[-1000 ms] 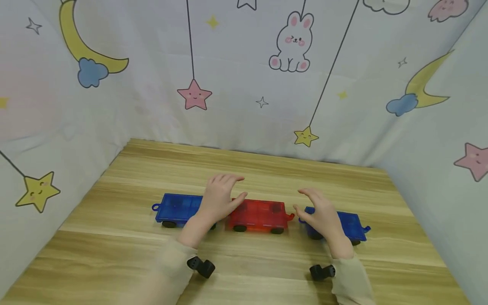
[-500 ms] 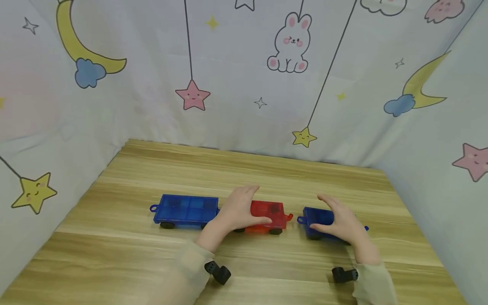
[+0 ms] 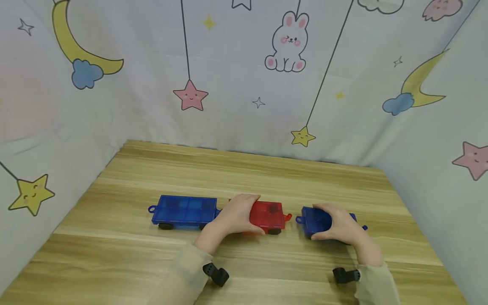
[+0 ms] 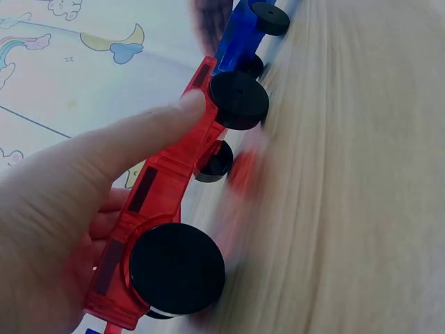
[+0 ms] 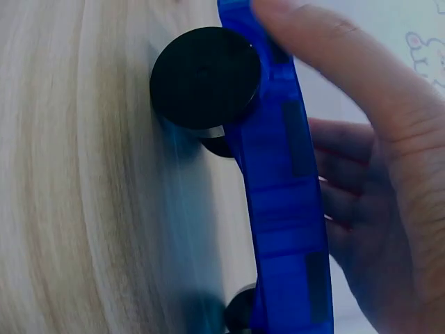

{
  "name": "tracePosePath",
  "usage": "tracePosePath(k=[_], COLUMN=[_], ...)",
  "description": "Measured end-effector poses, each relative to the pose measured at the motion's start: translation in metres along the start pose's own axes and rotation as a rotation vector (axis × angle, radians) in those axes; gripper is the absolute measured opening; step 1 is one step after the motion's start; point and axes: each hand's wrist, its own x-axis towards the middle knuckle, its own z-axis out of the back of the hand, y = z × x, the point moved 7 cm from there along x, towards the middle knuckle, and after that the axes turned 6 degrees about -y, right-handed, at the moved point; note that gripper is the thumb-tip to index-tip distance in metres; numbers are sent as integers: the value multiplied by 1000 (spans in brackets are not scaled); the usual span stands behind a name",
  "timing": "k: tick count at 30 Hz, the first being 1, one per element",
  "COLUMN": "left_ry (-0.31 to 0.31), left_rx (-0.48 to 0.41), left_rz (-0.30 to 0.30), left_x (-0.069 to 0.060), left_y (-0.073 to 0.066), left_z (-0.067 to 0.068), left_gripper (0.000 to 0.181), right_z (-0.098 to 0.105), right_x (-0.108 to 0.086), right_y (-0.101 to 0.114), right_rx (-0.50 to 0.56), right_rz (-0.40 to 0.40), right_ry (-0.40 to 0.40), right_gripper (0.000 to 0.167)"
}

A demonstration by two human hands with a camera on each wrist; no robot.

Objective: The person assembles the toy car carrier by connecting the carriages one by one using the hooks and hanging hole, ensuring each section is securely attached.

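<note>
My left hand (image 3: 235, 215) spans the red toy train car (image 3: 268, 215) and grips its long sides. In the left wrist view, the thumb presses the car's near side (image 4: 170, 174) above the black wheels, fingers behind. To the right, my right hand (image 3: 340, 224) holds a blue toy train car (image 3: 315, 218) the same way, thumb on one side and fingers on the other (image 5: 285, 202). The red car's hook and this blue car's ring face each other with a small gap. Another blue car (image 3: 187, 209) stands left of the red one; my left hand hides their joint.
The cars stand in a row on a wood-grain table (image 3: 244, 271). A white cloth with printed stars, moons and a rabbit (image 3: 236, 63) hangs behind and along both sides. Black wrist cameras (image 3: 216, 274) sit on both sleeves.
My left hand has moved right from between the left blue car and the red car, onto the red one. My right hand has shifted right and closed around its blue car.
</note>
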Motion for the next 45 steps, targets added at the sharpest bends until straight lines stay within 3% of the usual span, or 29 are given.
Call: tracePosePath(k=[11,21,45], left_ry=[36,37,38], left_rx=[-27,-26,-42], left_rz=[-16,-38,-34], left_x=[-2,-2,-2], left_y=[1,-2,1], left_z=[-1,-1,-2], left_gripper=[88,85,85], right_z=[-3,-2,-3], right_x=[5,4,4], right_y=[1,6,7], right_rx=[5,5,17], right_rz=[-29,6,-7], right_ry=[43,32,-26], right_gripper=[86,83,82])
